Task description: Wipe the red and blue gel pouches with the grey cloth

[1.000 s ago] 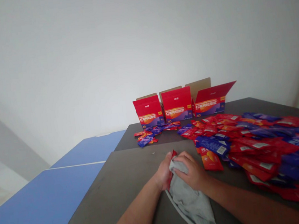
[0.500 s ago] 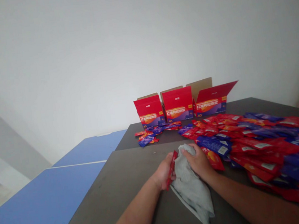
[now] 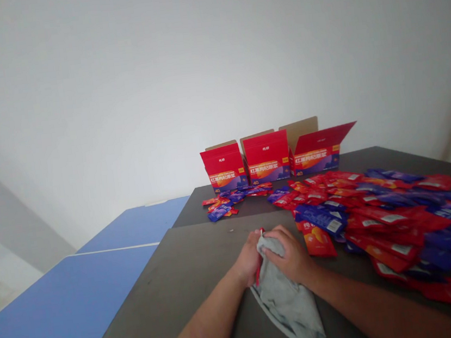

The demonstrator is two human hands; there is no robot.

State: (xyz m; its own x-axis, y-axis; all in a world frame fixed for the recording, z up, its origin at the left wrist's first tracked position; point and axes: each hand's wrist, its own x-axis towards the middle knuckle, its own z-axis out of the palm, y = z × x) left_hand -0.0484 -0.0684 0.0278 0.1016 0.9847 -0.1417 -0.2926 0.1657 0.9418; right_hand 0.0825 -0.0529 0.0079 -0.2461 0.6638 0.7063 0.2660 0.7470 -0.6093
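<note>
My left hand (image 3: pixel 248 259) is closed around a narrow red sachet (image 3: pixel 259 268), of which only the top and an edge show. Pressed against that sachet is a light grey cloth (image 3: pixel 289 301), bunched at the top and hanging down in loose folds. My right hand (image 3: pixel 288 254) grips the cloth, its thumb and fingers bent over the bunched part. Both hands meet above the dark tabletop. Just right of my right hand lies a red sachet with an orange print (image 3: pixel 317 240), at the edge of a big heap of red and blue sachets (image 3: pixel 391 214).
Three red and purple cartons (image 3: pixel 267 158) with raised flaps stand in a row at the back near the wall. A small cluster of sachets (image 3: pixel 229 200) lies before them. To the left is a blue table (image 3: pixel 80 296) with white lines, beside the dark table (image 3: pixel 175 296).
My right hand has moved left and down, bringing the cloth onto the sachet in my left hand. The cloth now covers most of that sachet.
</note>
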